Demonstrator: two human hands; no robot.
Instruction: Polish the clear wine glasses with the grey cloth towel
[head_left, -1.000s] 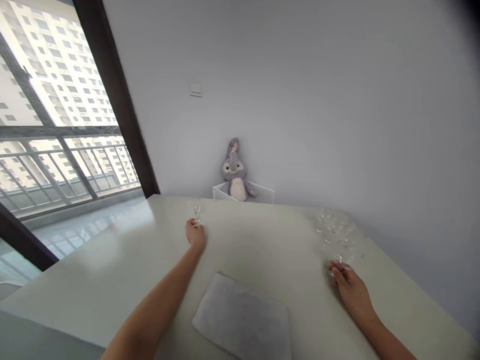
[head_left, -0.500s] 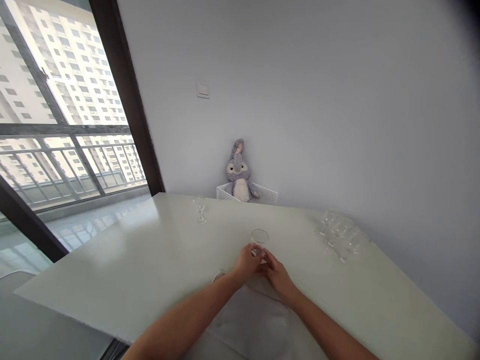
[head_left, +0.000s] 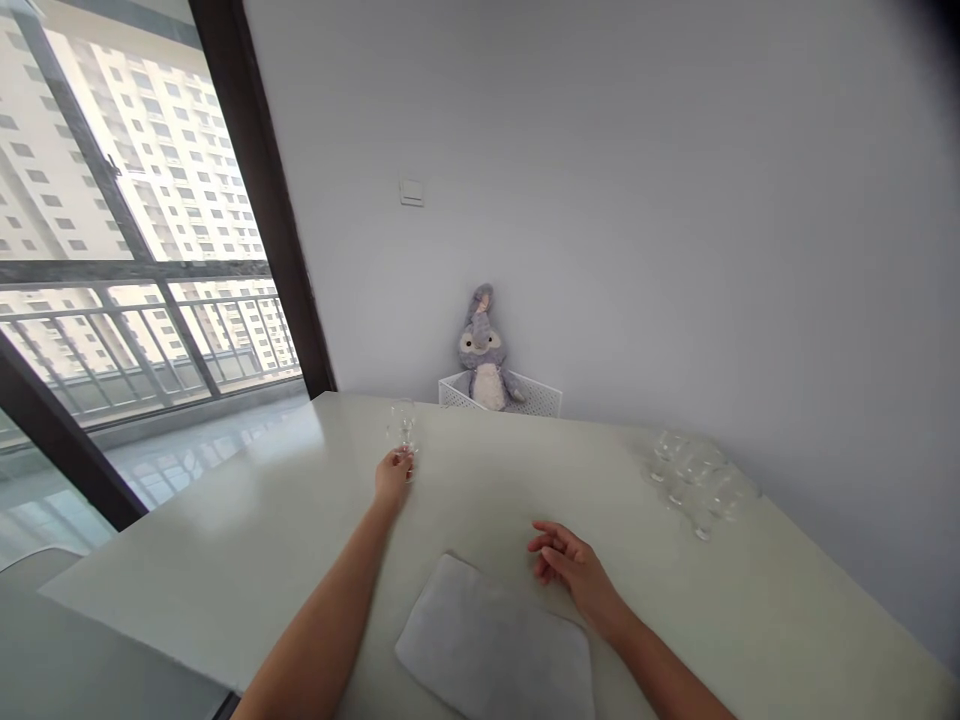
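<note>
My left hand reaches to the far left of the table, its fingers closed round the stem of a clear wine glass. That glass is upright; another glass seems to overlap it from behind, and the see-through outlines are hard to separate. Over the middle of the table hovers my right hand, fingers loosely apart and holding nothing. Between my forearms a folded light grey cloth lies flat near the front edge.
Several clear stemmed glasses lie grouped on the right of the white table. A plush rabbit sits in a white basket behind the table, against the wall. To the left is a large window.
Both hands were together on a glass at the middle. My left hand has carried it away to the far left; my right hand has let go and drawn back, uncovering the cloth.
</note>
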